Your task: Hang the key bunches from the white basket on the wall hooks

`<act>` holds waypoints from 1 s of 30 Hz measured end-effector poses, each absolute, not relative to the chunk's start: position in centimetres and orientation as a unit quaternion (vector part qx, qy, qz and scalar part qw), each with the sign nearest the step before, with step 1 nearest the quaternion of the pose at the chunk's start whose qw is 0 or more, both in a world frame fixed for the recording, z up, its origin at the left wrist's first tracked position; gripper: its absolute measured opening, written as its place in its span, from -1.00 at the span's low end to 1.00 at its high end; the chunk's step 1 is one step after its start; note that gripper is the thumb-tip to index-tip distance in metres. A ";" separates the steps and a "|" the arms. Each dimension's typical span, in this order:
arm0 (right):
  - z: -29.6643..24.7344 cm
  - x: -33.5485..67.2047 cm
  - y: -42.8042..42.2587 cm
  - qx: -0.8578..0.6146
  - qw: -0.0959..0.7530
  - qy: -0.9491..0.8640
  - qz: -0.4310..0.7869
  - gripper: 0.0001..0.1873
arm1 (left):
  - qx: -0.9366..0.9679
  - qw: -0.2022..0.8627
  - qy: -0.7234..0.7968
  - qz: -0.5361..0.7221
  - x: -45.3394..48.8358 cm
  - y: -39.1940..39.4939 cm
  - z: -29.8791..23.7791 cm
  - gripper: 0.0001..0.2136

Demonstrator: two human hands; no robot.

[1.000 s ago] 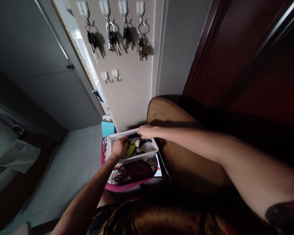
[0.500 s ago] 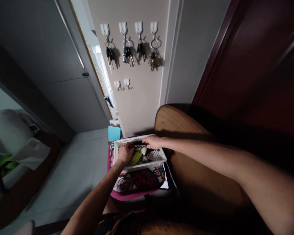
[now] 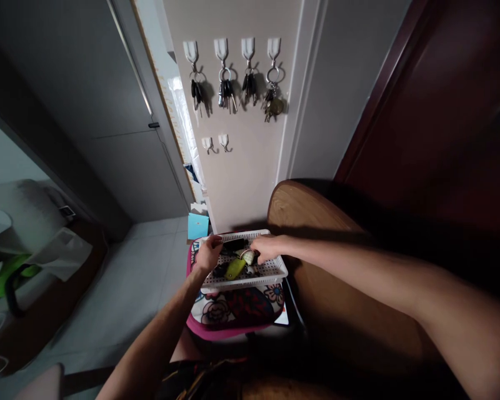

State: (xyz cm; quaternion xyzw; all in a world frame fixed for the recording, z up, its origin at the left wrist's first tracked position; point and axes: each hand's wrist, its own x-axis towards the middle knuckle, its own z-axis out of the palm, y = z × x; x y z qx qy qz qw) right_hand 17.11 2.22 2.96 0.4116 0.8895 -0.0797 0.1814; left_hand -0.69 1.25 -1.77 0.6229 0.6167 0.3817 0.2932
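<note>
A white slotted basket (image 3: 270, 276) rests on a flower-patterned case with pink edging (image 3: 216, 314). Over the basket's left end is my left hand (image 3: 208, 255), its fingers curled together; whatever they hold, if anything, is hidden. My right hand (image 3: 269, 247) reaches in from the right, fingers bent down beside a pale shell-like trinket (image 3: 247, 256); their grip is too small to make out. Between the hands lie a yellow-green tag (image 3: 235, 269) and a black oblong item (image 3: 234, 244). Small dark items lie around the tag.
Several key bunches (image 3: 226, 91) hang from white hooks (image 3: 220, 49) on the wall, above two bare hooks (image 3: 224, 141). A wooden panel with a rounded top (image 3: 302, 203) stands close on the right. A light-blue box (image 3: 198, 226) sits behind the case.
My left hand has drawn back from the basket's middle to its left end, uncovering the black item. My right hand's fingers have bent downward near the trinket. The view has shifted slightly.
</note>
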 end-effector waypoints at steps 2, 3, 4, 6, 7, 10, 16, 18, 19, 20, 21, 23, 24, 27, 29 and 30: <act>3.1 17.0 2.2 0.414 0.189 0.887 -0.079 -0.69 | 0.660 0.270 0.612 0.341 -1.0 1.2 -1.1 -0.77; 3.2 17.0 2.3 0.415 0.185 0.887 -0.082 -0.71 | 0.681 0.248 0.611 0.319 -1.2 1.0 -0.7 -0.76; 3.4 17.0 2.5 0.415 0.177 0.888 -0.088 -0.72 | 0.701 0.229 0.609 0.293 -1.4 0.8 -0.2 -0.75; 3.6 17.1 2.8 0.414 0.154 0.891 -0.108 -0.74 | 0.736 0.221 0.599 0.225 -1.7 0.3 0.6 -0.77; 3.6 17.1 3.0 0.414 0.142 0.891 -0.121 -0.75 | 0.750 0.227 0.592 0.189 -1.8 0.0 0.9 -0.78; 3.6 17.1 3.2 0.416 0.111 0.891 -0.145 -0.75 | 0.775 0.250 0.568 0.119 -1.8 -0.9 1.3 -0.73; 3.4 16.9 2.9 0.419 0.076 0.893 -0.147 -0.73 | 0.777 0.298 0.539 0.129 -1.3 -1.7 0.8 -0.56; 3.6 16.8 2.9 0.419 0.070 0.893 -0.146 -0.75 | 0.760 0.340 0.533 0.148 -1.4 -1.6 0.9 -0.60; 3.8 16.8 2.8 0.420 0.070 0.893 -0.145 -0.76 | 0.745 0.363 0.537 0.159 -1.5 -1.5 1.0 -0.62; 4.0 16.8 2.8 0.421 0.072 0.893 -0.144 -0.77 | 0.725 0.385 0.545 0.173 -1.7 -1.4 1.3 -0.63; 4.2 16.8 2.8 0.421 0.075 0.893 -0.143 -0.77 | 0.702 0.405 0.554 0.190 -1.9 -1.2 1.8 -0.63; 4.7 16.7 2.7 0.415 0.080 0.895 -0.140 -0.77 | 0.657 0.440 0.565 0.237 -2.3 -1.0 2.8 -0.61; 4.9 16.6 2.7 0.410 0.081 0.898 -0.138 -0.77 | 0.636 0.455 0.564 0.264 -2.5 -0.9 3.4 -0.60; 5.4 16.5 2.7 0.396 0.071 0.906 -0.133 -0.76 | 0.589 0.498 0.543 0.332 -2.9 -0.7 4.8 -0.61; 5.4 16.3 2.7 0.396 0.049 0.906 -0.139 -0.75 | 0.569 0.521 0.523 0.362 -2.9 -0.7 5.2 -0.64; 5.4 16.2 2.7 0.397 0.031 0.905 -0.149 -0.75 | 0.564 0.529 0.513 0.372 -2.9 -0.7 5.2 -0.65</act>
